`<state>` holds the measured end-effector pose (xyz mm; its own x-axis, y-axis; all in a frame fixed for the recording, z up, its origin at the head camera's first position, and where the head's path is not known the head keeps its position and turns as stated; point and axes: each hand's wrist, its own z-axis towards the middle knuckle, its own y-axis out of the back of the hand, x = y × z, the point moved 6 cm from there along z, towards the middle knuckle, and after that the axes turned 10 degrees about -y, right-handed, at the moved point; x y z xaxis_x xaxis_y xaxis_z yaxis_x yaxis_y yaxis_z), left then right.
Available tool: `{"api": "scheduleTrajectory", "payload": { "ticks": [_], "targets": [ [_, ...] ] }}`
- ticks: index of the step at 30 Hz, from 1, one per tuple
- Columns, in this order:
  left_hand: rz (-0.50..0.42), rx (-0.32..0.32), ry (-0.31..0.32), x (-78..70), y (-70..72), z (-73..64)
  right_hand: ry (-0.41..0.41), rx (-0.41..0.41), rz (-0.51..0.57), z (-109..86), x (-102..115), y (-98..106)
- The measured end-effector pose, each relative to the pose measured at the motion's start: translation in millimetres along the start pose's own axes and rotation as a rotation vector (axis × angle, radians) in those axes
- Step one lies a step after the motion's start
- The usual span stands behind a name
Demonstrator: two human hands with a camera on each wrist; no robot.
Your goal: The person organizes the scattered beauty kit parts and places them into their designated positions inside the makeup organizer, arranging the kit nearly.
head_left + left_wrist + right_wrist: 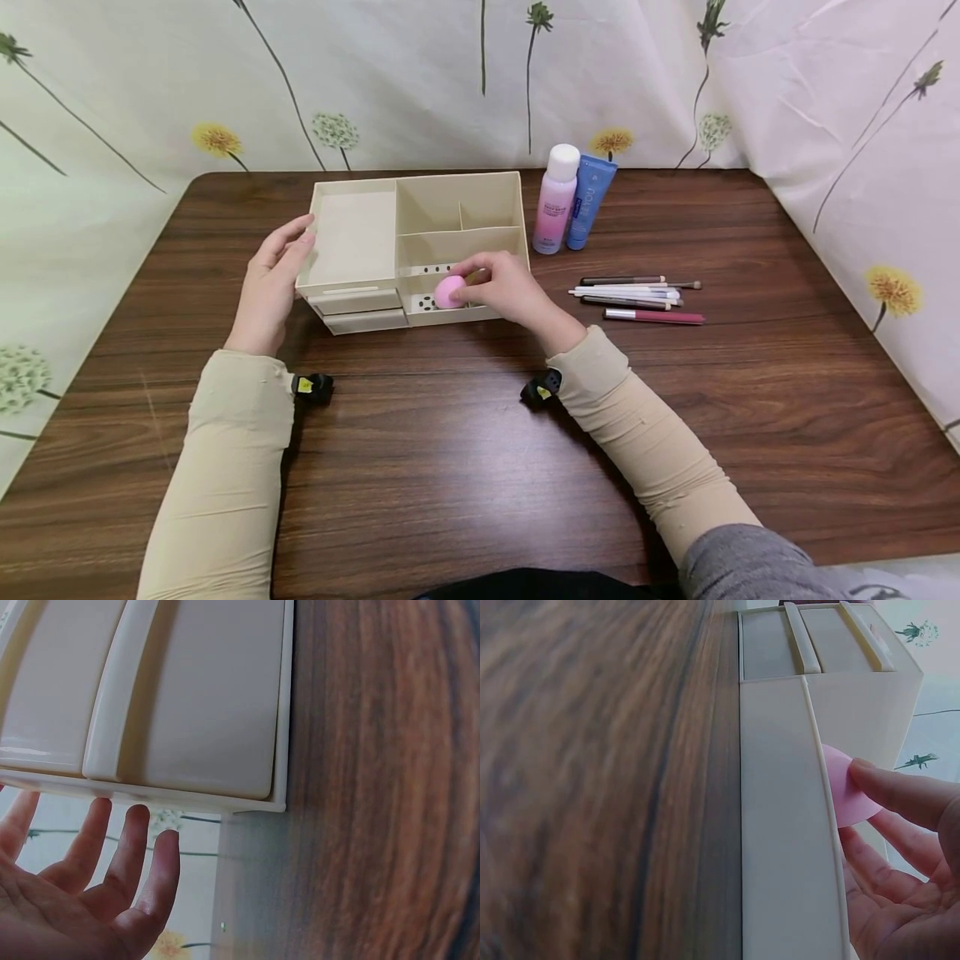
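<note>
A cream desktop organizer (352,233) stands toward the back of the table, with two drawers (362,310) at its lower left and open compartments on its right. My left hand (266,287) is at its left side. In the left wrist view, the spread fingers (94,832) reach up to the side wall by the drawer fronts. Between thumb and fingers, my right hand (510,287) pinches a smooth, rounded pink makeup sponge (448,292) at the front compartment. The right wrist view shows the sponge's lower part hidden behind the organizer's low front wall (787,817).
Right of the organizer stand a pink bottle (553,204) with a white cap and a blue tube (591,204). Several makeup brushes (626,292) lie on the dark wood table (420,467), along with a dark pink pen-like stick (663,317). A flower-printed cloth (420,75) hangs behind.
</note>
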<state>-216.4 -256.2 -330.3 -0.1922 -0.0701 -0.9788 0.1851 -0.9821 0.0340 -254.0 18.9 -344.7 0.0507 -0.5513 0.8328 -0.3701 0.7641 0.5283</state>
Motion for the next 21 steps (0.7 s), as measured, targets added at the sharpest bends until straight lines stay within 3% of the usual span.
{"api": "scheduleTrajectory", "payload": {
  "ticks": [21],
  "targets": [
    [0.002, 0.003, 0.0, 0.6, 0.3, -0.4, -0.008, 0.043, -0.009, -1.7, 1.5, -4.2]
  ]
}}
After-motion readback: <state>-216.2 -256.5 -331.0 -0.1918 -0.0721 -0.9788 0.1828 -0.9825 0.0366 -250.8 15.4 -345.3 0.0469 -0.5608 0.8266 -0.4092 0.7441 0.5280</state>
